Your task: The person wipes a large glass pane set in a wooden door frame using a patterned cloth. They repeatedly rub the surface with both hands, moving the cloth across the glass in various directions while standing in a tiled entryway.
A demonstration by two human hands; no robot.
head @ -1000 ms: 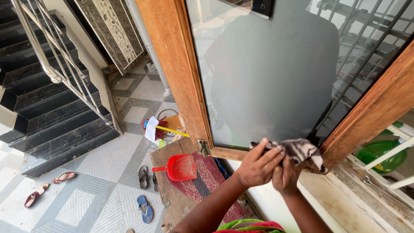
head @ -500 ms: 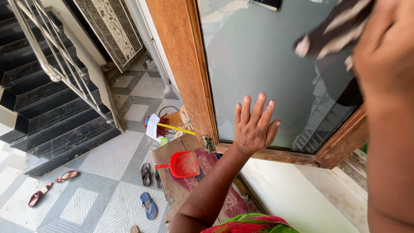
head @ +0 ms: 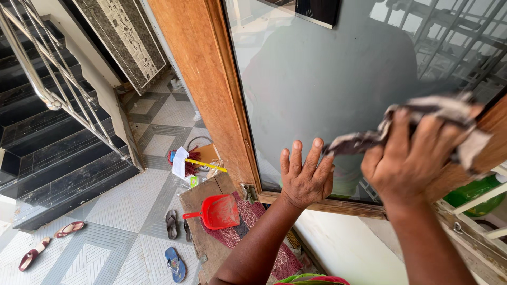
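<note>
A wooden-framed window sash (head: 211,79) with a frosted glass pane (head: 327,79) stands open in front of me. My left hand (head: 303,177) lies flat on the lower part of the glass, fingers spread, just above the bottom rail. My right hand (head: 409,158) grips a crumpled dark-and-white patterned cloth (head: 438,113) against the glass near the pane's lower right corner. A metal hinge (head: 246,192) sits at the sash's bottom left corner.
Below are a tiled floor, a red dustpan (head: 216,211) on a dark red mat (head: 253,221), a yellow-handled brush (head: 190,161), several sandals (head: 171,224), and a black staircase with a steel railing (head: 42,89). A green container (head: 475,192) sits behind the window frame at right.
My right hand with the cloth came down from the upper right of the pane to its lower right. My left hand stays pressed flat on the glass.
</note>
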